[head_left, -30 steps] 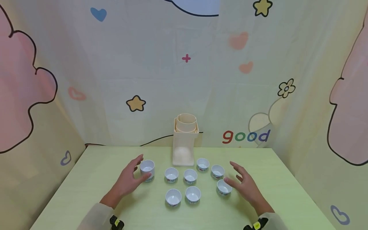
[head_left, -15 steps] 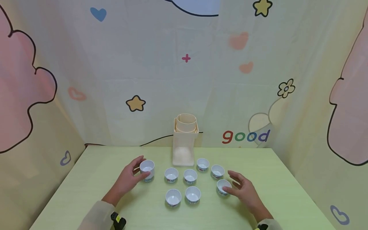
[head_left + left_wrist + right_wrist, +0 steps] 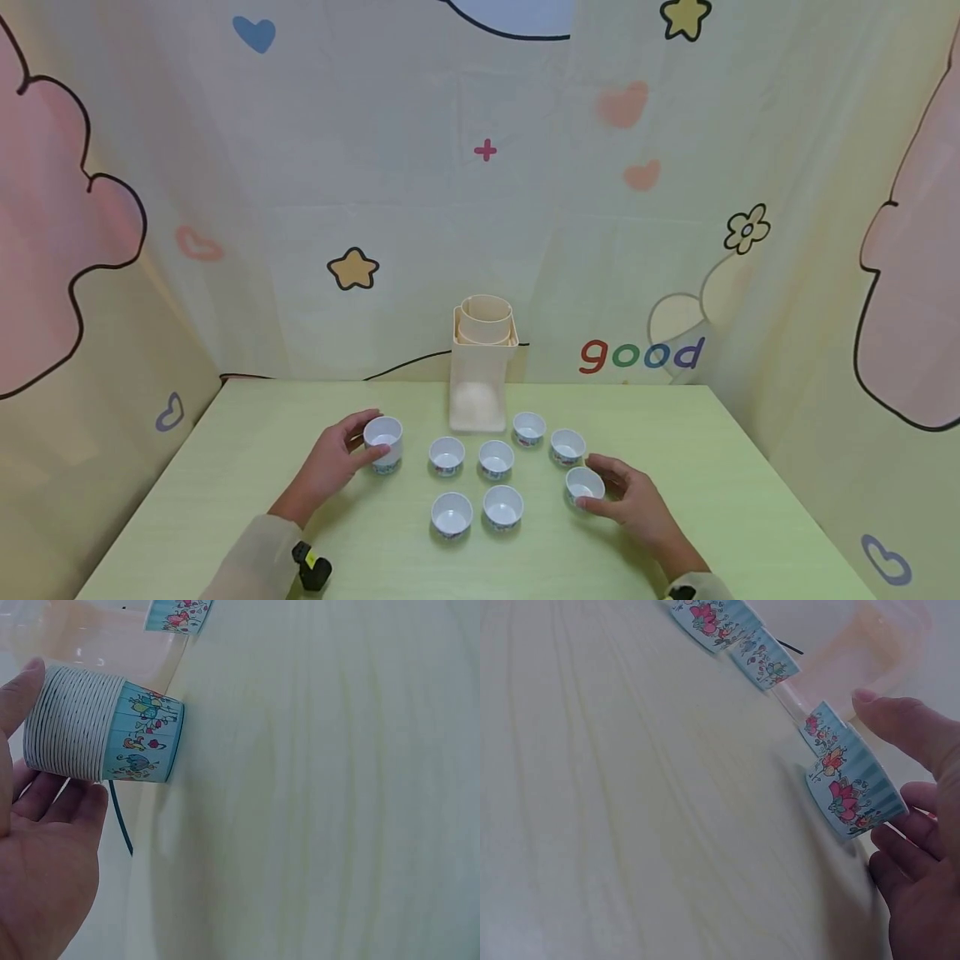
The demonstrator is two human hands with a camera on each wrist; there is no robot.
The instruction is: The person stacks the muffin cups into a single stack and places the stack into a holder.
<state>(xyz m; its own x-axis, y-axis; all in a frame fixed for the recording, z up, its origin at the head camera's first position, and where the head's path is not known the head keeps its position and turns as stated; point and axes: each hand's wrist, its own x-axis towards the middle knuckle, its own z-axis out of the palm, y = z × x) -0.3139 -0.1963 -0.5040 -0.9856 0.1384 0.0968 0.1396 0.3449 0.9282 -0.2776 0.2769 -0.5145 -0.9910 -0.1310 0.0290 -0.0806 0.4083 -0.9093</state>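
Observation:
My left hand (image 3: 335,457) holds a stack of nested paper cups (image 3: 97,724), its thumb on one side and its fingers on the other. The stack stands at the left, white inside and blue with printed flowers low on the outside. Around a single paper cup (image 3: 855,791) at the right, my right hand (image 3: 637,502) is spread. Its fingers touch or nearly touch the cup's side, while the thumb shows a small gap from it in the right wrist view. Both the stack and that cup appear to stand on the table.
Several single cups, such as a front cup (image 3: 452,515) and a back cup (image 3: 529,428), stand between the hands. A cream-coloured upright holder (image 3: 480,383) with a round tube on top stands at the table's (image 3: 300,400) back edge, before a printed curtain (image 3: 412,167).
My left hand has closed in on the stack from the left. My right hand has come down and inward around the right-hand cup, its fingers nearer the cup's side.

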